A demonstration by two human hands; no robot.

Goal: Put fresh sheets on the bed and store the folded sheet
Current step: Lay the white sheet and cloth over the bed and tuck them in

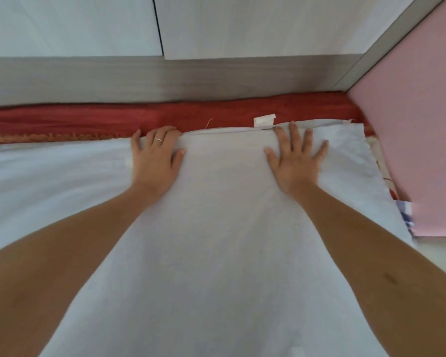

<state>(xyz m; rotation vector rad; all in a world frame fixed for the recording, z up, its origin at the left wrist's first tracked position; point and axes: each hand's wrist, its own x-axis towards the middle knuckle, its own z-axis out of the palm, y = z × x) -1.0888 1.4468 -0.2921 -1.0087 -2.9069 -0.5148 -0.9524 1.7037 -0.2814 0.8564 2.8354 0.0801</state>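
A pale white sheet (pixel 224 228) lies spread over the bed and reaches its far edge. My left hand (pixel 156 155), with a ring on one finger, rests at that far edge with its fingertips bent over the hem. My right hand (pixel 295 155) lies flat on the sheet, fingers spread and straight. A small white label (pixel 264 120) sticks up from the hem between my hands. Beyond the hem a red cover (pixel 113 119) shows along the bed's far side.
A grey wooden bed frame (pixel 165 78) runs along the far side below white wall panels (pixel 75 24). A pink padded headboard (pixel 422 137) stands at the right. A patterned cloth (pixel 386 176) shows beside the sheet's right edge.
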